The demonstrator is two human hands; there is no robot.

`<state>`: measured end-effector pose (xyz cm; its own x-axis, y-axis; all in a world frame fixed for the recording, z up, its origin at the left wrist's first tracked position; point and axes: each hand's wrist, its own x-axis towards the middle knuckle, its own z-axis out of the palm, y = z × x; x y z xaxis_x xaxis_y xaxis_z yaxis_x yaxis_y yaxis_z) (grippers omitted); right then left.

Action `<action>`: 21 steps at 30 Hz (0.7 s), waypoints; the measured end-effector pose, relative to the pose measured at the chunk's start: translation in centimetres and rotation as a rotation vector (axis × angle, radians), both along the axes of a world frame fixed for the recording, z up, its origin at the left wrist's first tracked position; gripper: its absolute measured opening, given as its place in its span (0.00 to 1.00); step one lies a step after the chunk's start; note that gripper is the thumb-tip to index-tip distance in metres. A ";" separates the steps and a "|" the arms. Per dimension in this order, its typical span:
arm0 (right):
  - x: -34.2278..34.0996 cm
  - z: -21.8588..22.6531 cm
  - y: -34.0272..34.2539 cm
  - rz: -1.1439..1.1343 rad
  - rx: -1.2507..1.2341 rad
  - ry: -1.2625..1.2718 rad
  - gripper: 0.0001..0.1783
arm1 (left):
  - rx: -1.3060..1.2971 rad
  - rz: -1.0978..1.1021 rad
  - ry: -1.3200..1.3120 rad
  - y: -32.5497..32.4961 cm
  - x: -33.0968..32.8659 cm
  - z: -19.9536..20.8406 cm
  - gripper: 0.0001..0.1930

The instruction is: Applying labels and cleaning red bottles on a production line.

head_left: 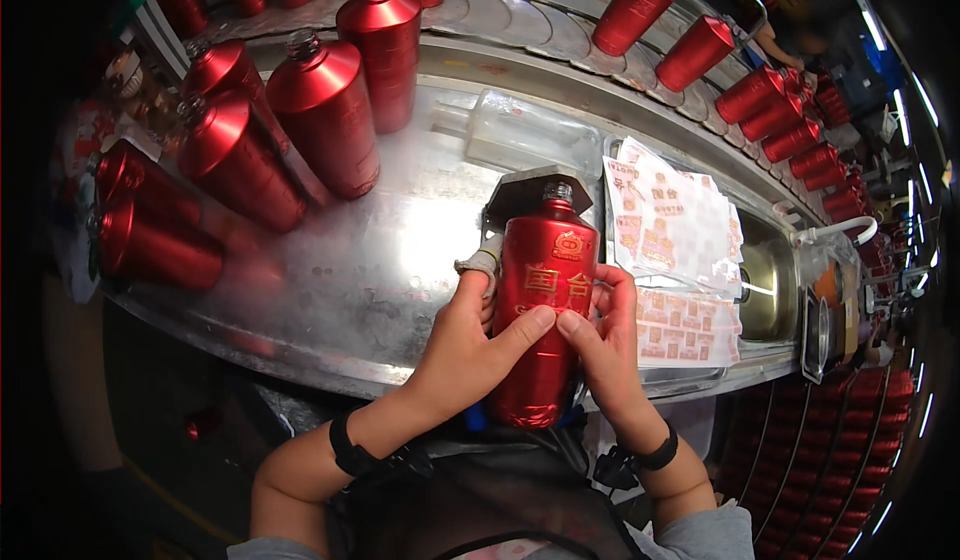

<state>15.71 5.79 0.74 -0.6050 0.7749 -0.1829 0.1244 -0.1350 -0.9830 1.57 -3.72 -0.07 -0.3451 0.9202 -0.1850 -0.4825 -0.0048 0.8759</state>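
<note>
- Head view: black bands [352, 447] circle both wrists; forearms enter from the lower edge.
- Left hand [462, 340]: closed round the left flank of a glossy red metallic bottle with gold lettering and a clear threaded neck [546, 365]; thumb laid across its front. Pale wrap on one finger [483, 261].
- Right hand [610, 345]: grips the same bottle's right flank, thumb on the front, its tip near the left thumb's.
- Bottle position: in front of the torso at the near edge of the silvery metal worktop [400, 230], neck pointing away, base toward the body.
- Dark hexagonal piece [512, 192]: just behind the bottle's neck, partly hidden by it.
- White sheets with red and gold designs [668, 222]: right of the bottle, overlapping.
- Clear transparent bottle [535, 142]: on its side beyond the hexagonal piece, neck to the left.
- Group of red metallic bottles [325, 120]: left side of worktop; fisheye bend obscures their true tilt.
- Metal sink [772, 295], white curved tap [848, 227]: right of the sheets.
- Grey plated conveyor [500, 12]: far side, carrying a row of further red bottles [632, 12].
- Another person's arm [780, 50]: upper right, beyond the conveyor.
</note>
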 end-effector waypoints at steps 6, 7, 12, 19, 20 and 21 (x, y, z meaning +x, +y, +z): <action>-0.2 0.2 -0.1 -0.025 -0.050 0.038 0.33 | 0.016 0.032 -0.011 0.1 0.2 0.0 0.31; -0.2 0.1 -0.1 -0.027 -0.049 0.039 0.33 | 0.010 0.031 -0.007 0.2 0.2 0.0 0.31; -0.1 0.2 0.2 -0.023 -0.046 0.032 0.32 | -0.021 0.004 -0.013 0.4 -0.2 0.4 0.35; -0.4 1.3 1.2 -0.068 -0.081 0.005 0.29 | 0.015 0.090 -0.007 1.7 -0.9 -0.3 0.46; -0.5 1.2 1.3 -0.068 -0.040 -0.020 0.28 | 0.016 0.089 -0.004 1.9 -0.9 -0.4 0.46; -0.6 1.1 1.4 -0.070 0.002 -0.046 0.28 | 0.012 0.072 -0.009 2.2 -0.9 -0.5 0.45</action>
<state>15.10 7.17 1.82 -0.5405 0.8153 -0.2076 0.1594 -0.1430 -0.9768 0.63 -1.55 -0.52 -0.4091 0.8951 -0.1772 -0.4883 -0.0507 0.8712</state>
